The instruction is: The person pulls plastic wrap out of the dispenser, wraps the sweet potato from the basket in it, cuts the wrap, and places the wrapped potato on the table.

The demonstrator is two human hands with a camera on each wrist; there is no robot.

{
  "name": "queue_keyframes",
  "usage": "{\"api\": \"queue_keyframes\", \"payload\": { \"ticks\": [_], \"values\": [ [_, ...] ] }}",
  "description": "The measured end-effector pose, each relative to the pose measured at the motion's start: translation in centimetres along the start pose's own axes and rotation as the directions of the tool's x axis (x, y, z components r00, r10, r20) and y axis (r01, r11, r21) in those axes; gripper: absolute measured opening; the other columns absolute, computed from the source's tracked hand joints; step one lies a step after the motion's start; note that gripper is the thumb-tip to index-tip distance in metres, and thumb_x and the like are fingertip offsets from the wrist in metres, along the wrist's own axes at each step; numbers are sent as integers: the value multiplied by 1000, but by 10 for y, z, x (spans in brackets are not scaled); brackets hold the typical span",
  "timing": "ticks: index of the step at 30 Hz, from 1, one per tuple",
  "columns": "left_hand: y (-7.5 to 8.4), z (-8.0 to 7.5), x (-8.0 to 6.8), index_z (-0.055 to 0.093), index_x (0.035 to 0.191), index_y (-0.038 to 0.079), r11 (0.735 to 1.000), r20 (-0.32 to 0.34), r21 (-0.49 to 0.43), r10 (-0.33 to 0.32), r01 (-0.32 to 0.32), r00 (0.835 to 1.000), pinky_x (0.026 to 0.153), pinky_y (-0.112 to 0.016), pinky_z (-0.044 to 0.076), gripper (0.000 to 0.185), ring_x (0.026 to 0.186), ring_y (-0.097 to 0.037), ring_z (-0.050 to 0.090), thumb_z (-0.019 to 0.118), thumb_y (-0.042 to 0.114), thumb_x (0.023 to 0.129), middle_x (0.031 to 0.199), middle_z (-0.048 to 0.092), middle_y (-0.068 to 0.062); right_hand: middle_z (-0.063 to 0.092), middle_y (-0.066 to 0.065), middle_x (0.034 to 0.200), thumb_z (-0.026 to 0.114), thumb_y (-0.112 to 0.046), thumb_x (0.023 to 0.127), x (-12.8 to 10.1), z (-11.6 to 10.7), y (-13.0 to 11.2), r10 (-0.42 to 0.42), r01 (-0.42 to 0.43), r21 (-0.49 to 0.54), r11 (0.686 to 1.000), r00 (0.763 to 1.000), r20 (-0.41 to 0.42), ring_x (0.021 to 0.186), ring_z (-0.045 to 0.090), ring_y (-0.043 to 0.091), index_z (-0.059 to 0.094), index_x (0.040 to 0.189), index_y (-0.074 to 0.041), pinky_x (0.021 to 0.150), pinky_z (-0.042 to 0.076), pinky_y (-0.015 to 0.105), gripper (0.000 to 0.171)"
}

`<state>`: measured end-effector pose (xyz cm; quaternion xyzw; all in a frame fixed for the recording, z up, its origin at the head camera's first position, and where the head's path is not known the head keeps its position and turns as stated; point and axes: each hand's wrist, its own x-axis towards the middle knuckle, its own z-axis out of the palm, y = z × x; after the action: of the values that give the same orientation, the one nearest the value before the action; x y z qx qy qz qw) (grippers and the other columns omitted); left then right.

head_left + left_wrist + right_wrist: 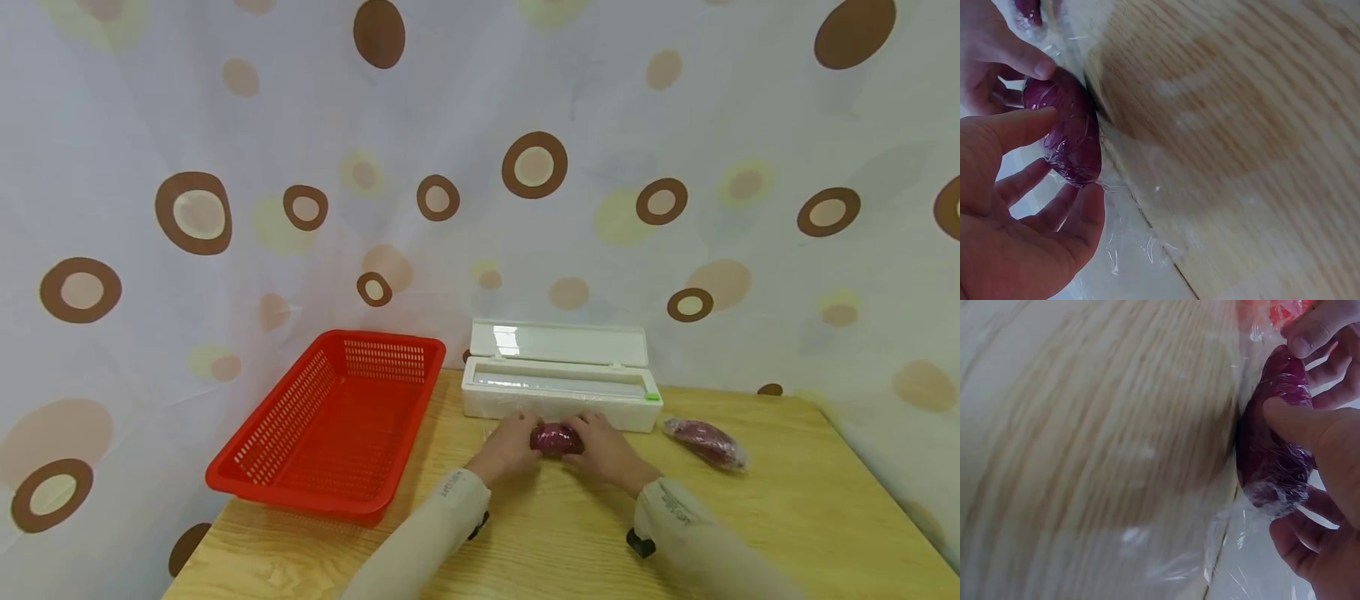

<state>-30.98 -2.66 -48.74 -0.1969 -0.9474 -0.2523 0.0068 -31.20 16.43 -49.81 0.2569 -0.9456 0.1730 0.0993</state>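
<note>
Your left hand (504,446) and right hand (609,450) both grip the purple sweet potato (557,438), fingers curled round its ends through clear cling film (1124,240). It sits on the tabletop (540,533) at centre, just near of the open white film dispenser (558,379). A second wrapped sweet potato (705,442) lies to the right. The red basket (330,421) stands to the left, apart from your hands.
</note>
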Motion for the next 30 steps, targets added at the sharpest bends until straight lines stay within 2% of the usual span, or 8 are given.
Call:
{"api": "queue_keyframes", "payload": {
  "ticks": [3,7,12,18,24,30],
  "values": [
    [2,5,1,58,115,12,997,-4,71,2,-2,1000,85,-35,47,39,99,-21,54,73,14,79,107,57,-7,55,14,114,77,-20,79,2,4,2,20,-20,-11,1000,1000,2,109,49,32,57,120,-2,93,42,47,49],
    [6,8,2,56,119,11,988,-6,157,-13,14,1000,87,-38,46,46,101,-24,52,75,16,78,109,55,-10,55,17,117,72,-19,84,3,5,4,44,-44,4,999,999,13,111,49,34,53,123,1,95,41,49,47],
    [6,11,2,53,124,13,974,15,226,-37,32,999,90,-39,43,51,104,-25,52,74,17,78,113,55,-10,59,17,109,64,-20,91,3,6,5,45,-47,70,996,998,31,103,54,32,54,118,2,91,44,48,36],
    [4,12,2,51,126,16,982,23,188,-26,22,999,93,-40,42,54,109,-26,53,74,12,78,116,57,-10,55,13,103,58,-18,95,4,2,4,45,-44,167,985,999,-4,96,56,28,56,107,-3,84,46,46,20],
    [-2,14,2,56,118,14,993,4,119,-18,18,1000,83,-35,46,44,93,-21,54,73,11,78,104,53,-8,55,8,96,56,-15,95,2,4,5,82,-78,213,974,997,-12,88,55,21,56,99,-8,78,47,41,8],
    [-4,10,1,54,125,10,996,27,89,-4,2,1000,84,-35,47,43,92,-22,55,68,19,85,104,51,-10,55,15,108,54,-13,95,-2,3,6,91,-87,206,975,996,-9,98,57,29,59,115,1,85,47,47,26]
  ]
}}
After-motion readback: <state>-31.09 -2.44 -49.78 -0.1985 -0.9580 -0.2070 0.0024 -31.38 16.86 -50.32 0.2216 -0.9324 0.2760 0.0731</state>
